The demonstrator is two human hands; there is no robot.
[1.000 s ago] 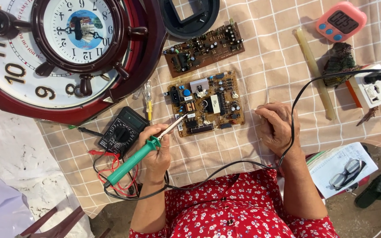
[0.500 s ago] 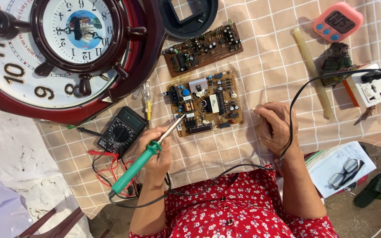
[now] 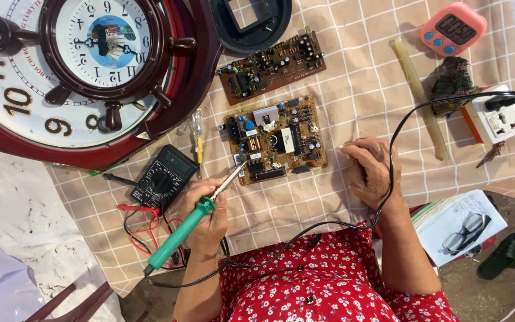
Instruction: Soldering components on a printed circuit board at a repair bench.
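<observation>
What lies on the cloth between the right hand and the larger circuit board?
Nothing: in the head view, only bare checked cloth separates the right hand from the larger circuit board.

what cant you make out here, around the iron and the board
Head view only:
- Whether the soldering iron tip touches the nearer circuit board: too small.
- Left hand palm and grip: hidden by its own fingers.
- What the right hand pinches: too small.
- Large clock: cut off by the top and left edges.
</observation>
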